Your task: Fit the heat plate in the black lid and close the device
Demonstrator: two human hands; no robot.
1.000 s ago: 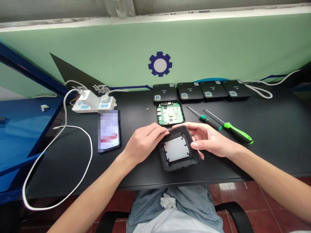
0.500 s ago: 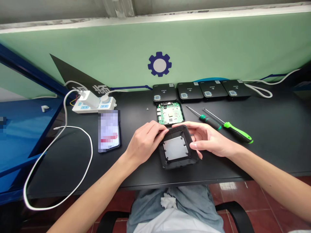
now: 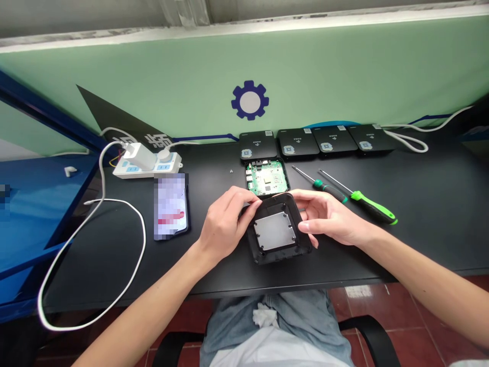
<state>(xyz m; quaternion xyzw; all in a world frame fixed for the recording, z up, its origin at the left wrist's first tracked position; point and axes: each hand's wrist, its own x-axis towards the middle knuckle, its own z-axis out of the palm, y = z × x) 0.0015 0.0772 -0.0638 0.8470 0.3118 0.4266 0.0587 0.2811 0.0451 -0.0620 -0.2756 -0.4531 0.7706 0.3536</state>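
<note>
Between my hands is a black plastic case cover [image 3: 275, 230], its inside facing up and a silvery metal plate [image 3: 275, 231] set in the middle. My left hand [image 3: 229, 219] pinches the cover's upper left corner between thumb and fingers. Along the right side, my right hand [image 3: 328, 219] grips it, thumb over the rim and fingers beneath. Just behind the cover lies a black case base with a green circuit board [image 3: 268, 177] in it; the cover hides a little of its near edge.
Several closed black boxes [image 3: 259, 145] line the back of the desk. Two screwdrivers [image 3: 330, 190] lie at right. Tiny screws [image 3: 231, 171] sit left of the board. A phone [image 3: 171, 206], a power strip [image 3: 148, 164] and a looped white cable [image 3: 142, 224] occupy the left.
The cover has tilted slightly and shifted a touch up and left in my hands. My left hand has moved slightly with its corner. The board and tools stay put.
</note>
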